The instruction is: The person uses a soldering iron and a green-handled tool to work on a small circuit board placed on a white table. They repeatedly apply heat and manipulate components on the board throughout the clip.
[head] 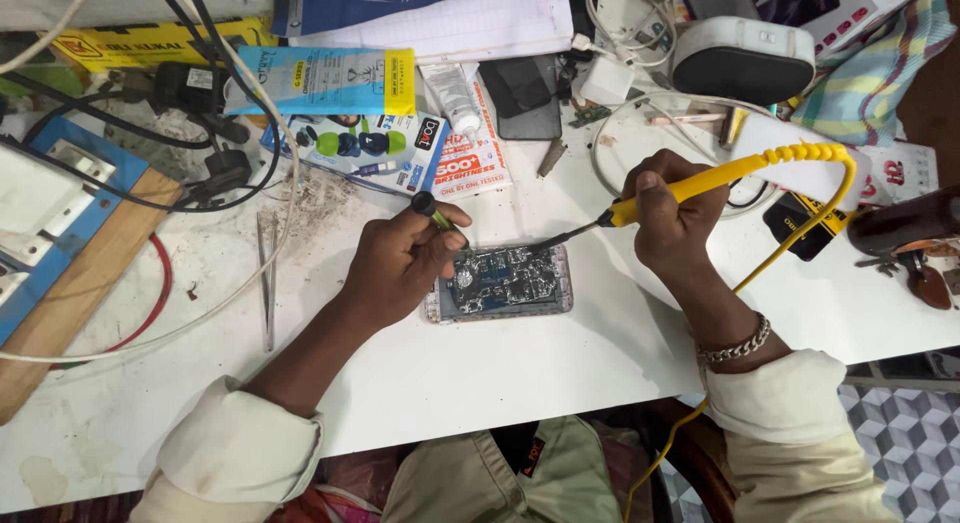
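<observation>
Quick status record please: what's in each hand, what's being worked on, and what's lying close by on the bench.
left hand: grips a dark-handled tool, tip down on the board
right hand: holds a yellow soldering iron, tip at the board's top edge
workpiece: opened phone flat on the white table
nearby: tweezers left of the left hand; white glue tube behind

The left hand covers the opened phone's left end; its small board parts are too fine to tell. The yellow cable leaves the bottom edge, the brown bottle the right edge
</observation>
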